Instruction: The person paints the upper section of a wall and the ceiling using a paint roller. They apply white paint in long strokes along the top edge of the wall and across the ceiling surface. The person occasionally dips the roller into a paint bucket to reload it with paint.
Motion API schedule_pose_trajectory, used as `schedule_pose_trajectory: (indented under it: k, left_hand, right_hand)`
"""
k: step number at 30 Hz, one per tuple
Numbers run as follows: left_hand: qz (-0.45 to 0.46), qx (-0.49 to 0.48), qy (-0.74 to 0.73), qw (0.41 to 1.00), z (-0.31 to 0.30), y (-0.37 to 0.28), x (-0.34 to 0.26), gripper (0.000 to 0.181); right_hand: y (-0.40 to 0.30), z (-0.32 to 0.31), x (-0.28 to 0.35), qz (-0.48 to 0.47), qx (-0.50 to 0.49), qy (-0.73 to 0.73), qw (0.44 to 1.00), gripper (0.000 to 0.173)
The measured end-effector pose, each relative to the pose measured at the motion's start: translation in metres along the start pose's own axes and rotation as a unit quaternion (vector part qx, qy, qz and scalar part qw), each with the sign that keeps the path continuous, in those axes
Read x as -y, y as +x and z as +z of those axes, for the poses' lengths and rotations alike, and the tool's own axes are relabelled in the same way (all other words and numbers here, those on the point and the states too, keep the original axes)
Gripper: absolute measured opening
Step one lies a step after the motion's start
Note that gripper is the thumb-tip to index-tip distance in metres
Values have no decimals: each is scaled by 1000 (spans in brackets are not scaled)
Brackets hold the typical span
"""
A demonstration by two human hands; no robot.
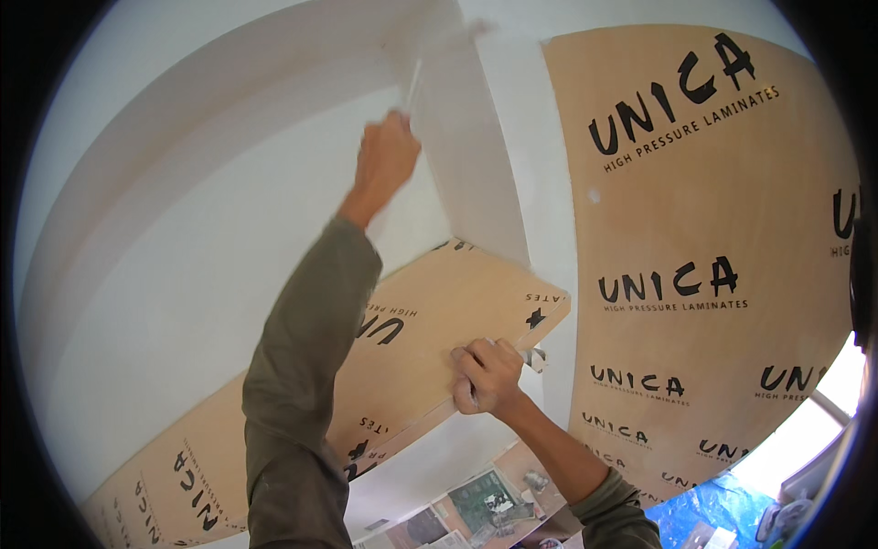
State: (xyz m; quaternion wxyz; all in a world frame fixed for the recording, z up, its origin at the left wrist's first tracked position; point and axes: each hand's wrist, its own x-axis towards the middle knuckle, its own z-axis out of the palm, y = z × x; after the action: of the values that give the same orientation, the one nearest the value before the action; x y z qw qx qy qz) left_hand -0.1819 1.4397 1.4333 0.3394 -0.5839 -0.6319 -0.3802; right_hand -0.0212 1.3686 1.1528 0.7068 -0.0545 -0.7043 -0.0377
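Observation:
My left hand (387, 151) is raised into the upper inside corner of a white recess, its fingers closed around a thin pale tool (414, 82). Motion blurs the tool's far end, so its kind is unclear. Lower down, my right hand (488, 376) rests with curled, dusty fingers at the front edge of a shelf board (425, 343) covered in printed brown protective film. A small whitish object (536, 358) shows just beyond its knuckles; whether the hand holds it cannot be told. White side panel (473, 151) meets the back wall (274, 226) beside the raised hand.
A large panel (658, 226) in the same printed film stands at the right. Below the shelf, a lower surface (531, 473) carries a green sheet (480, 504), papers and small items. Blue plastic sheeting (720, 511) lies at the lower right, beside a bright opening (799, 453).

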Motion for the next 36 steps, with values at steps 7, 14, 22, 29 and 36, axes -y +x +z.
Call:
schedule_pose_trajectory:
  k: [7, 14, 22, 29, 36]
  left_hand:
    - [22, -10, 6, 1000, -3, -5, -16, 31]
    - [3, 215, 67, 974, 12, -134, 10, 26]
    - [35, 75, 5, 997, -3, -60, 4, 31]
    - [2, 144, 19, 989, 20, -108, 4, 29]
    - [15, 182, 17, 983, 15, -130, 13, 30]
  right_hand:
    - [0, 0, -1, -2, -21, 15, 1000, 30]
    - [2, -3, 0, 8, 0, 7, 1000, 24]
    - [0, -3, 1, 11, 1, 16, 1000, 24]
    - [-2, -3, -1, 8, 2, 0, 1000, 24]
    - [0, -3, -3, 8, 2, 7, 1000, 25]
